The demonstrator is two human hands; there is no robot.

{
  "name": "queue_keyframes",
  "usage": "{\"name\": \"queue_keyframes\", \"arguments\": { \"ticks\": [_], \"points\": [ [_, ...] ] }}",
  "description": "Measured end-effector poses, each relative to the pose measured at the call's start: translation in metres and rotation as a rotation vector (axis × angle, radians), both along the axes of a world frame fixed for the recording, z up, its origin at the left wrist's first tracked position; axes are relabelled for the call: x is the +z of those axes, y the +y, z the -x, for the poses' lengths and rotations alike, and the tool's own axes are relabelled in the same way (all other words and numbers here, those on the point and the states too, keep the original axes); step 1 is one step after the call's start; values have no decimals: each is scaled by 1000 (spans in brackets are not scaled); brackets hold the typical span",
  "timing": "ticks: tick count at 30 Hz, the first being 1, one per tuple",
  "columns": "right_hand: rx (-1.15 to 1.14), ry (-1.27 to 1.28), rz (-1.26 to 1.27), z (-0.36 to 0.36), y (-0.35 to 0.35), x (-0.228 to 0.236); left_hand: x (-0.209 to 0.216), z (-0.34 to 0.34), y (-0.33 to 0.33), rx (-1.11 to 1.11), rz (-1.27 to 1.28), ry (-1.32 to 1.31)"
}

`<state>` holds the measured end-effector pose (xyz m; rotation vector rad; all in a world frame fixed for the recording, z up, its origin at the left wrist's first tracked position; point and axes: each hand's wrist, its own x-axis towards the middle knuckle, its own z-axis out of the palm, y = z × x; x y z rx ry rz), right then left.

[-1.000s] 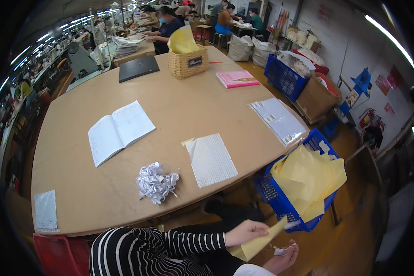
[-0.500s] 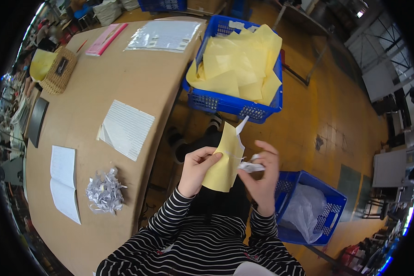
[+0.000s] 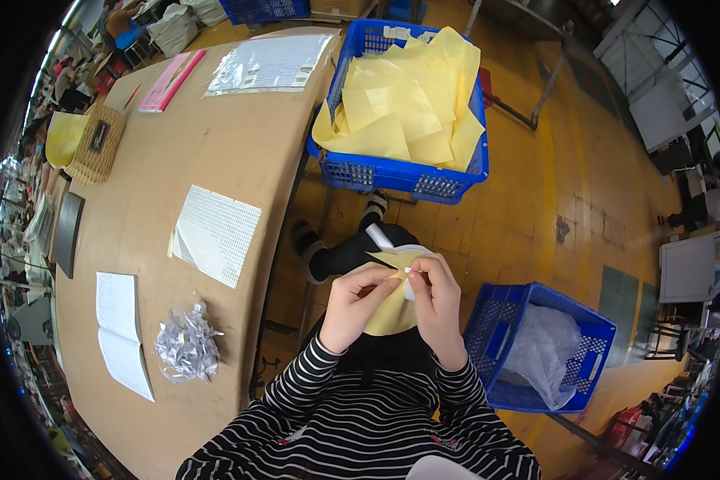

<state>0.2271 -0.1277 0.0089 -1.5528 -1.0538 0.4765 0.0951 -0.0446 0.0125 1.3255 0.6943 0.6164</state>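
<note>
Above my lap, my left hand (image 3: pixel 358 306) pinches a soft yellow sheet piece (image 3: pixel 390 314) between thumb and fingers. The piece is bent, and a pointed flap sticks up at its top left. A white strip (image 3: pixel 378 235) juts up from its far edge. Close beside, my right hand (image 3: pixel 436 308) is closed at the piece's right side, thumb and fingertips pressed together on a small white bit. The fingers partly cover the piece's middle. On the table at my left lies a heap of crumpled silvery-white strips (image 3: pixel 188 344).
A blue crate (image 3: pixel 404 170) full of yellow sheets stands ahead. Another blue crate (image 3: pixel 500 392) with a clear plastic bag (image 3: pixel 542 356) is at right. The table (image 3: pixel 216 152) holds an open notebook (image 3: pixel 122 332), a dotted sheet (image 3: pixel 218 232) and a wicker basket (image 3: pixel 98 144).
My right hand has moved left and in against the yellow piece, close to my left hand. The piece has tilted and folded, and its white strip now points up and left. The view has shifted slightly.
</note>
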Motion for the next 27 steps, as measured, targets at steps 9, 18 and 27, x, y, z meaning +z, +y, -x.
{"name": "queue_keyframes", "arguments": {
  "ticks": [9, 18, 27],
  "points": [
    [-519, 635, -262, -59, -24, -2, -9, 20, 14, 44, 186, -42],
    [-236, 571, -378, -63, -42, 6, -5, 28, 9, -171, 207, -42],
    [255, -24, 20, -29, -19, 33, 9, 23, 4, -466, 51, 11]
  ]
}}
